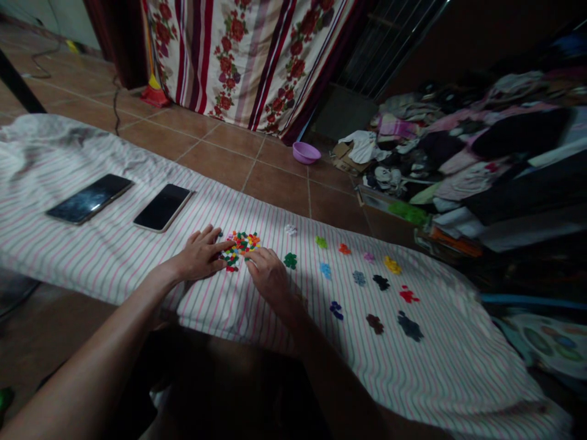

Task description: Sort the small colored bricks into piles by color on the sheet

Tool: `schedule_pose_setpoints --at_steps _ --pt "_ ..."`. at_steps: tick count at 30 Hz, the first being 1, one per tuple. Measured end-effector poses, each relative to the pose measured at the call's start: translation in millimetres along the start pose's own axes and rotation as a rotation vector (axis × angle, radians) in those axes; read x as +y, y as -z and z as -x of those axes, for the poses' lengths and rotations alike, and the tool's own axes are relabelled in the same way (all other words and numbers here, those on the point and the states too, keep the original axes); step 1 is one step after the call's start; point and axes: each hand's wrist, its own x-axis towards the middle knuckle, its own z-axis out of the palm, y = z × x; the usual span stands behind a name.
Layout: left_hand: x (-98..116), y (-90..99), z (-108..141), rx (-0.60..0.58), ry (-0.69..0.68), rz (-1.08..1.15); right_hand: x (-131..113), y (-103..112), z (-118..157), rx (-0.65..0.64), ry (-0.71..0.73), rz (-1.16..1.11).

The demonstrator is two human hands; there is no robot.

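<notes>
Rested left hand (199, 256) spread, seemingly empty, at mixed pieces (246, 242); curled right hand (267, 272) there, couldn't see whether pinching; needed light touch.

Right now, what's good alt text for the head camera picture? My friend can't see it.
A person's left hand and right hand touch a mixed pile of tiny multicoloured pieces on a white cloth with pink and grey stripes. Small single-colour piles sit to the right; two black-screened phones lie to the left.
</notes>
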Motion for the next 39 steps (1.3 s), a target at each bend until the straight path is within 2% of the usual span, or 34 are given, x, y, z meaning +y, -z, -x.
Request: schedule_pose_setpoints --at_steps 7,12,15,18,23,27,35,39 --pt "3.4 -6.4 -4.3 0.018 -0.069 0.049 5.6 1.9 0.9 0.011 0.069 -0.089" --pt "4.2 -12.2 -15.5 0.131 -0.148 0.164 9.7 1.7 1.6 0.036 0.020 -0.126" --pt "6.8 -15.0 -20.3 0.173 -0.118 0.205 8.3 -2.1 1.9 0.074 -0.016 -0.128" --pt "9.8 -15.7 -21.8 0.169 -0.096 0.223 4.9 -5.4 1.4 0.047 0.027 -0.117" --pt "12.2 -5.9 -21.4 0.161 -0.170 0.281 2.6 -3.7 -0.6 -0.022 0.095 -0.058" --pt "15.0 6.0 -18.8 0.164 -0.157 0.303 4.3 0.5 -1.3 -0.060 0.095 -0.067" --pt "23.9 19.1 -11.5 0.183 -0.055 0.293 22.1 17.1 1.2 0.039 0.021 -0.145" --pt "22.3 18.2 -11.7 0.201 -0.075 0.260 41.0 33.1 5.0 0.079 -0.039 -0.148"
